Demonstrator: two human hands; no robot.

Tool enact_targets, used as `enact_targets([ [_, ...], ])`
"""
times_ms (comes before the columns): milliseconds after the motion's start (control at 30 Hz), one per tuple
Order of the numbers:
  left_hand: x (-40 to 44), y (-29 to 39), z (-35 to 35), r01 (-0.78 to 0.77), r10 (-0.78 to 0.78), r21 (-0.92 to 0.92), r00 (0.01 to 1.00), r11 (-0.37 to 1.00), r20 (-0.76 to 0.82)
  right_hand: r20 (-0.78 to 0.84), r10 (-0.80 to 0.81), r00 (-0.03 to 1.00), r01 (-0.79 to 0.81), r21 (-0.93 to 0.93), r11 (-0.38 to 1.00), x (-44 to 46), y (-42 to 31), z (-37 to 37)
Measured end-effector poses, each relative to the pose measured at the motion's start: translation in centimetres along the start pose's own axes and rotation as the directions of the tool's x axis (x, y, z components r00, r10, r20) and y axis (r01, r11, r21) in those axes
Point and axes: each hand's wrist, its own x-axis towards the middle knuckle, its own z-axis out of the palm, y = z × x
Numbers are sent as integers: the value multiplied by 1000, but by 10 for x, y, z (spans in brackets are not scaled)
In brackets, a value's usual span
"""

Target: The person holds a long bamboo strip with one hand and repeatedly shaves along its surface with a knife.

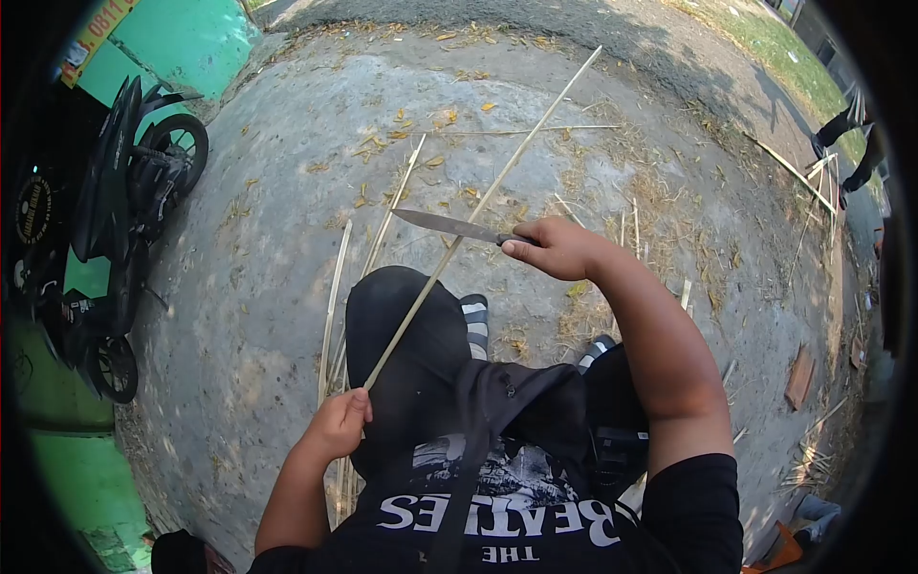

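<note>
A long, thin pale strip point(517, 156) runs diagonally from my left hand up to the top right. My left hand point(341, 422) is closed around its lower end, beside my left knee. My right hand point(555, 247) grips the dark handle of a long knife point(440, 223). The blade points left and crosses the strip a little above my knee; whether it cuts into the strip cannot be seen. More pale strips point(335, 297) lie on the concrete to the left of my leg.
A black motorcycle point(143, 191) stands at the left by a green wall point(186, 48). Another person's legs point(841, 129) show at the far right, near more strips point(797, 172). A brown block point(800, 377) lies lower right. Dry leaves and shavings litter the concrete.
</note>
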Motion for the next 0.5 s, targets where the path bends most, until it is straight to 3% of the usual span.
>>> enact_targets([
  [167,1,3,-4,9,-9,-3,1000,1000,13,-86,81,993,-79,24,997,10,14,-6],
  [233,3,1,0,-15,15,40,1000,999,3,-117,36,993,-38,-15,999,5,3,-4],
  [333,4,0,3,-35,39,71,998,997,-58,-125,13,992,-21,-63,998,-2,-5,-6],
  [500,-12,17,3,3,60,273,973,962,-223,-62,23,998,-26,-50,998,-3,11,-5],
])
